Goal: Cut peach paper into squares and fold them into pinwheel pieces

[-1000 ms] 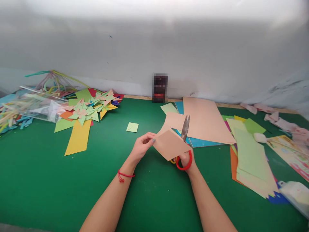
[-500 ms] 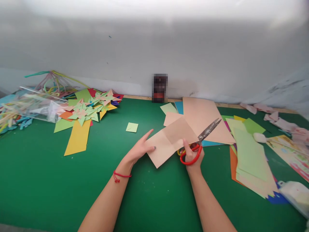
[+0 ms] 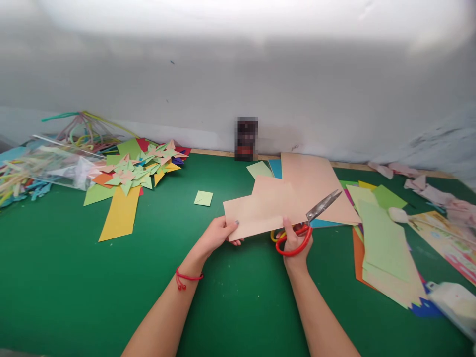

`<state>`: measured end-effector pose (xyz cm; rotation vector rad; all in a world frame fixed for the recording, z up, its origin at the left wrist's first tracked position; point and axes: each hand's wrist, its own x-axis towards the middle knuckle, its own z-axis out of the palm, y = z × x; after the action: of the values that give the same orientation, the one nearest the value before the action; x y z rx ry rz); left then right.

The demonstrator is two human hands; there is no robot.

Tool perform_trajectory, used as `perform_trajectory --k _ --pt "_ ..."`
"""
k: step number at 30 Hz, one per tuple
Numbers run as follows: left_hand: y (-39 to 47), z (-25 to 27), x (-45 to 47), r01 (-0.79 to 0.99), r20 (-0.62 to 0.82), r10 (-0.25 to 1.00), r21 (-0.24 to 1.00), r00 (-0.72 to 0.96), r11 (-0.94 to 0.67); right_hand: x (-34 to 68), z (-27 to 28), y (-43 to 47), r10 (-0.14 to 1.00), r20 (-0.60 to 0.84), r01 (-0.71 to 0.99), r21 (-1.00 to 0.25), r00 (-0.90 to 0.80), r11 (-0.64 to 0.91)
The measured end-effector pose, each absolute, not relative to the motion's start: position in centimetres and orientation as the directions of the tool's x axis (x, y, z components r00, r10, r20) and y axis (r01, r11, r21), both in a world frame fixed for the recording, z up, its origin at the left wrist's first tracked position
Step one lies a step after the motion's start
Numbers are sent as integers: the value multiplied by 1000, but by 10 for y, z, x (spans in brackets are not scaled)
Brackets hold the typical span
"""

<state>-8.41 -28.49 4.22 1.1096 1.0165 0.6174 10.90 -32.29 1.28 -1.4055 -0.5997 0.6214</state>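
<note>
A pale peach sheet of paper (image 3: 256, 215) is stretched between my two hands above the green table. My left hand (image 3: 219, 234) pinches its lower left corner, thumb on top and fingers beneath. At its right end, my right hand (image 3: 296, 243) presses the lower edge with the thumb and also holds scissors (image 3: 323, 206). Their metal blades look closed and point up and right, with the red handle looped around the fingers. Behind the held sheet lies a larger peach sheet (image 3: 312, 178). A small folded light-green square (image 3: 203, 198) rests beyond my left hand.
Folded paper stars (image 3: 137, 168) lie on coloured sheets at the left, beside a clear plastic bag (image 3: 59, 163) and paper strips. A stack of green paper (image 3: 386, 243) and a white object (image 3: 451, 297) sit at right. A pixelated dark object (image 3: 246, 139) stands against the wall.
The held sheet has turned from a slant to nearly level, and its crease looks flatter. My left hand has gone from spread fingers to a pinch on the corner; the right still holds the scissors.
</note>
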Motion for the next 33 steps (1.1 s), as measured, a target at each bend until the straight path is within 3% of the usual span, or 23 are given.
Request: perform_trajectory --k 10,14,22,33 --pt "-286 50 -80 60 -216 930 976 298 207 105 20 -324 707 -22 -130 -986 707 100" --pt "-282 46 -83 44 -232 936 973 266 229 111 22 -323 733 -70 -249 -959 676 138" --pt "-286 46 -78 -49 -291 920 948 263 314 111 23 -325 770 -37 -223 -965 637 137" --pt "-285 41 -83 181 -357 884 932 301 315 115 24 -325 771 -19 -196 -971 637 137"
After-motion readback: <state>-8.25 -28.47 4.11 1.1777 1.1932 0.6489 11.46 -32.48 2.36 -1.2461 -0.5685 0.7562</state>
